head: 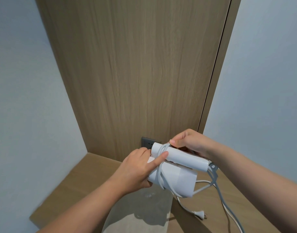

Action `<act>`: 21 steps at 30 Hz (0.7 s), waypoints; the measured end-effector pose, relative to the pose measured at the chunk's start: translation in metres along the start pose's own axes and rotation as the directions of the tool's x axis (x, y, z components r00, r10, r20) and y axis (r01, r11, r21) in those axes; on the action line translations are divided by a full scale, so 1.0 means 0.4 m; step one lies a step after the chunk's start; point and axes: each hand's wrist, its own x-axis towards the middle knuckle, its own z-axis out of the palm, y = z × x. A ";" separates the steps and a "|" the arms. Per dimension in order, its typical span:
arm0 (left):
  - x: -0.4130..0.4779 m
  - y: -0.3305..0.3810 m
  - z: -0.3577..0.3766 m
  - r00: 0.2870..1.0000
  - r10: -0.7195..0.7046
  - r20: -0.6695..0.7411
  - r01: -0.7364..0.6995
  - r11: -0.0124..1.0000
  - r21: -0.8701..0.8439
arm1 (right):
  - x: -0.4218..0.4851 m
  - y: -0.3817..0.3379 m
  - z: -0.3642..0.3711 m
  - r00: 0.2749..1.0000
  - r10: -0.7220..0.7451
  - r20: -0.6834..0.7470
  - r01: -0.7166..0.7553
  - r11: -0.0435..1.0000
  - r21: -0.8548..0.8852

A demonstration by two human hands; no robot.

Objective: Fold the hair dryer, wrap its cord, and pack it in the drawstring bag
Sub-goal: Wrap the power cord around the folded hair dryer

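Observation:
A white folded hair dryer (179, 179) is held in the air above a wooden shelf. Its handle (183, 157) lies folded along the body. My left hand (137, 170) grips the dryer's left end, index finger stretched over the cord turns. My right hand (189, 143) holds the handle from behind, thumb on the white cord (161, 174) where it loops round the dryer. The rest of the cord hangs to the right and trails over the shelf to its plug (200, 213). A pale grey drawstring bag (141, 211) lies flat on the shelf under the hands.
The wooden shelf (73, 184) sits in a niche with a wood back panel (136, 73) and pale walls on both sides. A dark wall socket (146, 142) is on the panel just behind the dryer.

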 end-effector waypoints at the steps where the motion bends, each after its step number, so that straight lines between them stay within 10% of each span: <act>1: -0.003 -0.001 0.000 1.000 0.007 0.000 -0.007 1.000 -0.007 | -0.002 -0.004 0.000 1.000 0.005 -0.001 -0.005 1.000 -0.014; 12: -0.033 -0.003 0.007 0.999 0.017 0.031 -0.013 0.993 -0.120 | 0.026 -0.010 -0.046 0.983 0.178 0.043 -0.151 0.921 -0.359; 17: -0.040 -0.017 -0.010 0.947 -0.275 0.165 0.314 0.900 -0.301 | 0.043 0.093 -0.099 0.989 0.032 0.147 -0.050 0.992 0.117; 21: -0.036 -0.031 -0.017 0.796 -0.561 0.228 0.588 0.628 -0.509 | 0.038 0.174 -0.084 0.998 0.062 0.026 -0.067 0.934 0.351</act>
